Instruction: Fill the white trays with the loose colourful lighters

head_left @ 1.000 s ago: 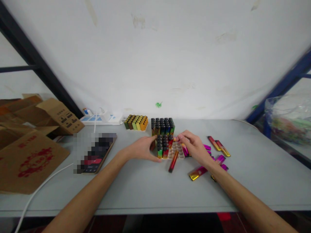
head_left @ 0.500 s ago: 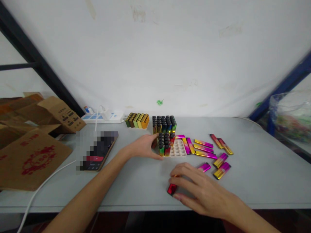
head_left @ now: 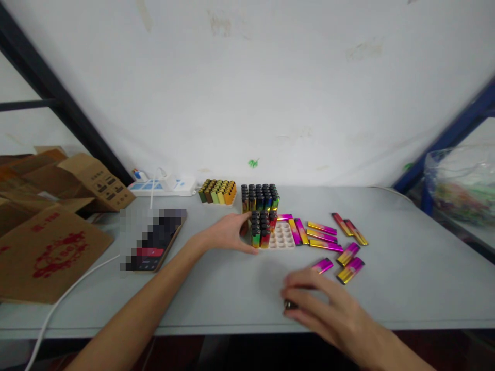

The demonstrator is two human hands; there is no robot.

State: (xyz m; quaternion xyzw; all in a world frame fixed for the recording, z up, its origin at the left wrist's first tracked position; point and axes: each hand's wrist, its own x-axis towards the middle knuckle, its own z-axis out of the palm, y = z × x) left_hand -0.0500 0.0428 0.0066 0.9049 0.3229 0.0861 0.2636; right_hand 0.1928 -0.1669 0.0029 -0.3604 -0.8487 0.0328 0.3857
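Note:
My left hand curves round the left side of a white tray, thumb at the near corner and fingers partly hidden behind the lighters. Black-topped lighters in green and red stand upright in the tray's left part, and its open holes show on the right. Close to the table's front edge, my right hand is closed on a lighter; only its dark metal-tipped end shows between thumb and fingers. Just beyond that hand lies a magenta lighter, partly covered by it.
Pink-and-yellow lighters and two red-and-yellow ones lie to the right. Behind stand a dark-topped block of lighters and a yellowish set. Left are a phone, power strip, cable and cardboard boxes.
My right hand has moved slightly right and turned the lighter, so its metal-tipped end shows instead of its red body. My left hand stays at the tray.

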